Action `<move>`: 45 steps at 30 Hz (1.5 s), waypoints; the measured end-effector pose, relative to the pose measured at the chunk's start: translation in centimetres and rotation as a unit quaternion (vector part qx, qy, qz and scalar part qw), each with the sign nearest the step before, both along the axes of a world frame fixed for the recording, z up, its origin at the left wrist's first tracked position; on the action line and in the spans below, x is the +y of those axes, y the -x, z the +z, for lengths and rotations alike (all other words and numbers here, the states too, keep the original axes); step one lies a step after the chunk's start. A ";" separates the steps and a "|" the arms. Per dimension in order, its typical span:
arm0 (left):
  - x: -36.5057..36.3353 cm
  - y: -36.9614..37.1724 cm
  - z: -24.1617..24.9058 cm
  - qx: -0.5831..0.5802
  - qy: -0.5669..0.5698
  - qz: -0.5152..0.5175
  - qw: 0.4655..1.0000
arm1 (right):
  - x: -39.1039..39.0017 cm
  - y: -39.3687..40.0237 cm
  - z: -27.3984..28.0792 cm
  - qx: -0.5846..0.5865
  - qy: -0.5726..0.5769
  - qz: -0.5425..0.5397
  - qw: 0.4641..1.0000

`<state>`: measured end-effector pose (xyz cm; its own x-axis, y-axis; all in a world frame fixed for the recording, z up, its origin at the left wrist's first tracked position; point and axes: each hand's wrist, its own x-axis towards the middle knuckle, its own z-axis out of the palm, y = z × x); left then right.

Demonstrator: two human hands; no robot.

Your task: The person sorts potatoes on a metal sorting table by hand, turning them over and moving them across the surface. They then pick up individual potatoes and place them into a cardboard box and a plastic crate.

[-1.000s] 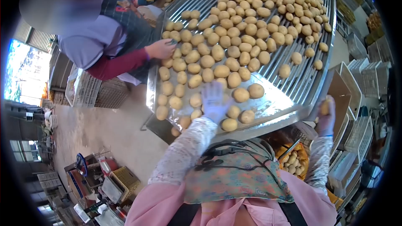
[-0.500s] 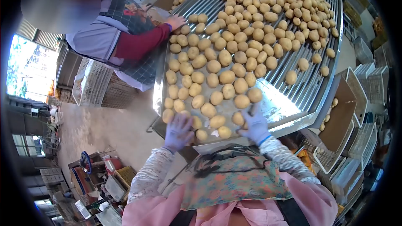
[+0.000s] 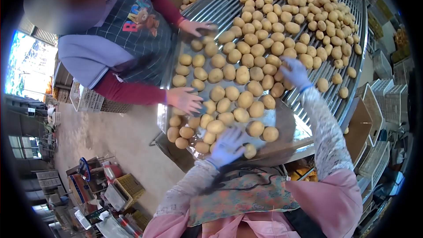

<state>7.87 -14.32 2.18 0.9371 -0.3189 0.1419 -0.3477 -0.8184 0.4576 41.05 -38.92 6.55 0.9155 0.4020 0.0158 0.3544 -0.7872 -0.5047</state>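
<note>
Left grip (image 3: 227, 147) released, right grip (image 3: 296, 72) unclear, among loose potatoes (image 3: 242, 75).
The left grip spreads its fingers palm-down beside potatoes at the metal counter's (image 3: 288, 121) near edge, toward 6 o'clock; at its 1 o'clock the right grip lies among the denser ones, and whether it grasps any I cannot tell. They should be firm, fairly light, ready to roll, smooth against gloves and easily bruised, so best cupped round the middle from above. At the left grip's 10 o'clock, a co-worker's hand (image 3: 185, 100) is over more.
</note>
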 end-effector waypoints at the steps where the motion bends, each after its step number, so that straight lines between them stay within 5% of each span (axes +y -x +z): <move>1: 1.3 -0.6 0.4 0.005 -0.001 -0.001 1.000 | -1.5 -2.8 -2.2 -0.101 0.067 0.011 0.993; 5: 4.8 -4.3 1.8 0.021 -0.025 0.050 0.998 | 0.0 -4.8 -5.1 -0.123 0.158 -0.035 0.979; 7: 5.0 -6.7 1.9 0.020 -0.171 0.202 0.964 | 2.2 -2.7 -4.7 -0.086 0.188 -0.054 0.977; 10: 2.5 -10.6 -4.0 -0.041 -0.140 0.216 0.966 | 2.6 2.2 -5.1 -0.179 0.208 -0.002 0.962; 13: -1.3 -12.0 -0.5 0.031 -0.228 0.175 0.957 | 1.1 6.6 -5.0 -0.185 0.186 0.067 0.963; 15: -2.1 -10.2 -0.5 0.025 -0.200 0.162 0.966 | -0.2 10.4 -4.9 -0.168 0.144 0.083 0.972; 17: -1.4 -6.6 0.0 0.006 -0.053 0.069 0.996 | -1.4 14.8 -3.5 -0.158 0.055 0.127 0.978; 19: 0.5 -1.5 0.7 -0.058 -0.123 0.002 0.991 | -1.8 19.0 -1.2 -0.141 0.037 0.152 0.978; 21: 2.6 2.5 1.8 0.061 -0.065 0.021 0.996 | -2.0 20.7 -1.1 -0.123 0.016 0.176 0.977; 24: 6.6 7.9 0.4 0.042 -0.110 0.097 0.988 | -1.7 20.1 -1.1 0.022 -0.054 0.039 0.998; 25: 7.2 8.5 0.8 0.042 -0.114 0.100 0.988 | -0.3 18.9 -0.5 -0.096 -0.041 0.035 0.994; 28: 7.7 8.8 1.1 0.040 -0.098 0.132 0.986 | 4.6 16.1 -0.3 -0.174 -0.051 0.059 0.982; 30: 5.0 7.8 0.4 0.022 -0.087 0.170 0.981 | 7.1 14.7 -3.0 -0.072 0.159 0.070 0.982; 32: 2.8 6.1 0.5 0.002 -0.076 0.208 0.975 | 8.2 13.7 -1.2 -0.044 0.173 0.084 0.980; 33: 1.8 5.3 1.0 -0.006 -0.066 0.148 0.987 | 8.7 13.7 -0.6 -0.009 0.194 0.099 0.976; 36: 2.2 4.8 2.4 -0.004 -0.065 0.084 0.994 | 3.3 13.7 -3.2 0.046 -0.147 -0.021 0.988; 37: 3.0 5.1 2.6 0.008 -0.078 0.077 0.994 | 0.9 15.1 0.4 0.075 -0.191 -0.087 0.975; 38: 4.5 5.7 1.6 0.057 -0.099 0.120 0.986 | -3.0 15.3 -0.6 -0.031 -0.239 -0.116 0.963; 39: 6.3 6.4 1.0 0.035 -0.137 0.169 0.975 | -7.0 16.3 1.0 0.050 -0.326 -0.200 0.923; 41: 8.5 6.6 -0.1 0.013 -0.170 0.211 0.962 | -16.4 17.7 0.4 -0.077 -0.372 -0.330 0.864; 43: 9.3 5.3 -0.7 -0.009 -0.135 0.256 0.957 | -25.0 18.8 -1.5 -0.242 -0.129 -0.451 0.849; 44: 8.6 4.0 -1.7 -0.008 -0.133 0.253 0.958 | -25.4 19.8 -1.3 -0.243 -0.126 -0.454 0.848; 45: 6.9 2.0 -2.9 -0.014 -0.137 0.266 0.954 | -25.8 20.2 -1.1 -0.214 0.012 -0.438 0.873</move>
